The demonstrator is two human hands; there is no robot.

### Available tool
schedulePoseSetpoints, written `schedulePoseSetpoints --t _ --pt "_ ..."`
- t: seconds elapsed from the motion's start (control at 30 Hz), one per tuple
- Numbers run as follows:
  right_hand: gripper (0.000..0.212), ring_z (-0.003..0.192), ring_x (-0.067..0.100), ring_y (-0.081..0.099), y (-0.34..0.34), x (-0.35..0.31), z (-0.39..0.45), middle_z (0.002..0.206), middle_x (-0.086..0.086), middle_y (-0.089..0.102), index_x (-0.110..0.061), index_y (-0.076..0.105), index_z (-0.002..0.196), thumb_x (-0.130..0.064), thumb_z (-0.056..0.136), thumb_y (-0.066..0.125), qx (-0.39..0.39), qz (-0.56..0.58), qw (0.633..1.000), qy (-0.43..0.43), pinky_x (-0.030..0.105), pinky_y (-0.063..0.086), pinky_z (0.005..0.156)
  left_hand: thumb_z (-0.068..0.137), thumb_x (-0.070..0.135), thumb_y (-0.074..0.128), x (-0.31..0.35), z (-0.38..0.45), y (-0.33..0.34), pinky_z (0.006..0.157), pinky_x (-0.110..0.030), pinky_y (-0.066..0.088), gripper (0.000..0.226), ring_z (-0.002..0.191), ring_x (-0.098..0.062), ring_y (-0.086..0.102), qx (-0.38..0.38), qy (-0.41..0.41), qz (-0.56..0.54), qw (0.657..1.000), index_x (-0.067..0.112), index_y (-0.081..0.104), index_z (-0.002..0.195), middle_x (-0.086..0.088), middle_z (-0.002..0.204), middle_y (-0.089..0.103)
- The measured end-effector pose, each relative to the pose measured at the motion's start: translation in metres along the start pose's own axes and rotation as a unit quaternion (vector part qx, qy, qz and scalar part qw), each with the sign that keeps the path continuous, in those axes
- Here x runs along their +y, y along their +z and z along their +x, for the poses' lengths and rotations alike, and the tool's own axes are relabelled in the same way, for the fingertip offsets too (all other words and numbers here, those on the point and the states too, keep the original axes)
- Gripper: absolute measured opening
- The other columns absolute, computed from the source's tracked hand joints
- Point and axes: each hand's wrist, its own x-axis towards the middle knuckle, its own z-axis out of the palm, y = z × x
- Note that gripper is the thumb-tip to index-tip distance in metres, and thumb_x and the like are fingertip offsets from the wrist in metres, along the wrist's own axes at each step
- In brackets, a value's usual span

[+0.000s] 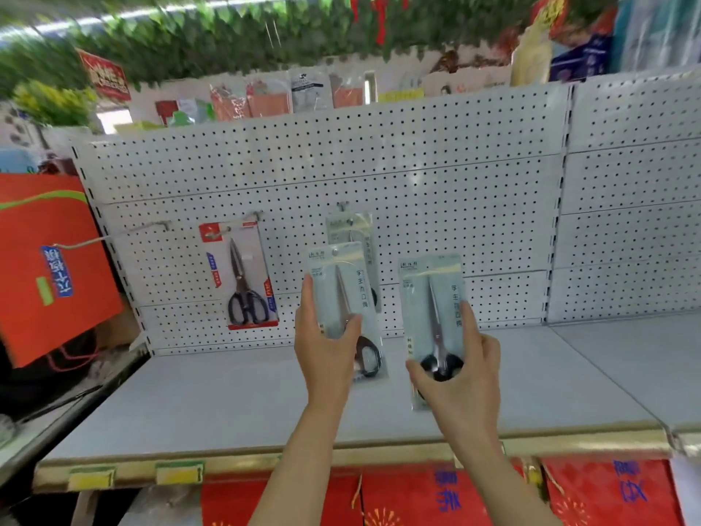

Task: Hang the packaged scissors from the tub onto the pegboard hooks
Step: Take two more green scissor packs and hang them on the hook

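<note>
Pale-blue scissor packs, one gripped in each hand: left hand (pixel 326 336) lifts its pack (pixel 337 290) just below the middle hook (pixel 343 206), hanging step underway. Right hand (pixel 461 370) clasps the second pack (pixel 432 320) right of that hook; next, thread the hang hole.

Two bare forearms are showing from the lower edge, with no sleeve covering either as far as the view reaches. The left hand (pixel 327 345) and right hand (pixel 461 377) are wearing no gloves, rings or watch.
</note>
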Motion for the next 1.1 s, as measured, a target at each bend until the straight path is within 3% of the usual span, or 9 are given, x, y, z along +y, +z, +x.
schedulePoseSetpoints --t 0.07,0.23,0.5,0.9,1.0,1.1 --pt "0.106 0.088 0.014 0.056 0.002 -0.003 0.012 0.115 -0.007 0.035 -0.051 0.012 0.146 -0.034 0.067 0.08 -0.001 0.005 1.0 -0.001 0.037 0.053 0.074 0.082 0.013 0.076 0.003 0.012 0.005 0.091 0.004 0.024 0.087 0.123 0.02 0.032 0.003 -0.004 -0.001 1.0 0.045 0.029 0.148 0.048 0.129 0.029" --pt "0.104 0.086 0.007 0.052 0.002 -0.01 0.032 0.113 -0.009 0.033 -0.046 0.012 0.148 -0.034 0.07 0.08 -0.002 0.015 0.999 -0.032 0.032 0.05 0.069 0.083 0.009 0.074 0.015 0.037 0.02 0.078 0.011 0.027 0.085 0.106 0.037 0.031 -0.007 0.016 0.008 1.0 0.036 0.03 0.15 0.044 0.12 0.035" --pt "0.105 0.086 0.001 0.051 0.011 -0.022 0.041 0.113 -0.01 0.033 -0.047 0.013 0.147 -0.034 0.068 0.081 -0.013 0.035 0.998 -0.051 0.027 0.047 0.068 0.082 0.015 0.074 0.009 0.057 0.037 0.071 0.011 0.026 0.085 0.096 0.041 0.029 -0.014 0.01 0.052 0.998 0.035 0.028 0.151 0.037 0.113 0.038" --pt "0.105 0.086 -0.009 0.053 0.028 -0.028 0.04 0.111 -0.012 0.033 -0.053 0.009 0.145 -0.037 0.068 0.08 -0.026 0.034 0.997 -0.062 0.021 0.045 0.063 0.081 0.019 0.078 -0.012 0.07 0.045 0.075 0.004 0.033 0.088 0.1 0.034 0.037 -0.035 0.007 0.046 0.998 0.039 0.028 0.15 0.039 0.114 0.041" --pt "0.106 0.086 -0.007 0.054 0.032 -0.031 0.04 0.111 -0.013 0.033 -0.055 0.008 0.143 -0.037 0.067 0.08 -0.025 0.033 0.997 -0.064 0.021 0.046 0.063 0.083 0.023 0.075 -0.016 0.071 0.046 0.072 0.0 0.037 0.086 0.101 0.028 0.04 -0.035 0.002 0.056 0.998 0.043 0.026 0.15 0.032 0.115 0.043" --pt "0.107 0.088 -0.009 0.053 0.039 -0.034 0.041 0.112 -0.015 0.032 -0.057 0.007 0.142 -0.038 0.067 0.08 -0.028 0.03 0.997 -0.068 0.021 0.047 0.063 0.087 0.027 0.069 -0.022 0.075 0.048 0.062 -0.006 0.038 0.082 0.092 0.013 0.05 -0.042 0.004 0.092 0.995 0.048 0.02 0.149 0.016 0.117 0.046"
